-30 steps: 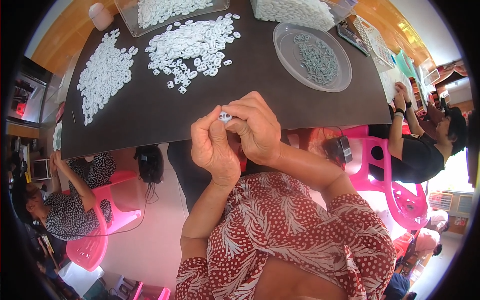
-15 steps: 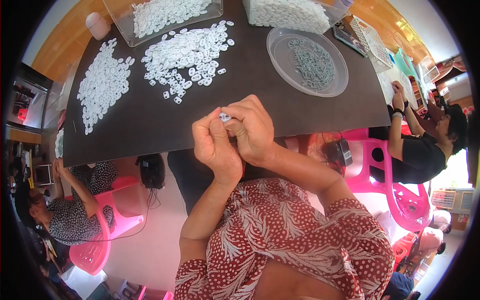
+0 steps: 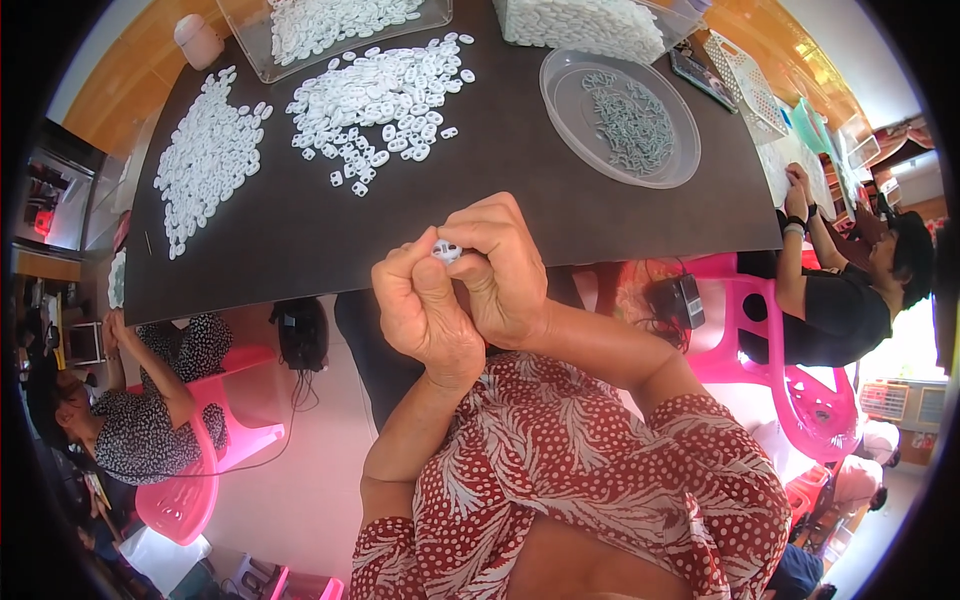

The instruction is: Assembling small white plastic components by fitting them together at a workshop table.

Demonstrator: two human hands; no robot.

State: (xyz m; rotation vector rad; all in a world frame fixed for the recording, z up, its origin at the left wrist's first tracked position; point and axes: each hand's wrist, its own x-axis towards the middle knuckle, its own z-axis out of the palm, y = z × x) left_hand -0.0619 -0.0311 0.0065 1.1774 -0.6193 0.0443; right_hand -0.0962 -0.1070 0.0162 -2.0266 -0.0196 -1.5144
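Both my hands meet above the table's near edge, pinching one small white plastic piece (image 3: 446, 251) between thumbs and forefingers. My left hand (image 3: 425, 305) grips its left side, with the fingers curled in. From the right, my right hand (image 3: 505, 265) closes on the same piece. It is oval with openings in it; its finer detail is too small to tell. Ahead lies a loose heap of white oval pieces (image 3: 375, 100), and a second heap of white pieces (image 3: 208, 160) spreads to its left. A round clear tray (image 3: 560, 125) at the right holds small grey-green parts (image 3: 635, 125).
Two clear bins (image 3: 440, 22) of white pieces stand along the far side. A phone (image 3: 703, 80) and a white perforated basket (image 3: 745, 85) are at the far right, a pink bottle (image 3: 198, 42) at the far left. Other people sit left and right on pink chairs (image 3: 735, 310).
My hands have shifted slightly left and down, still pinching the white piece, which has turned a little. The table and its heaps sit slightly differently in the view.
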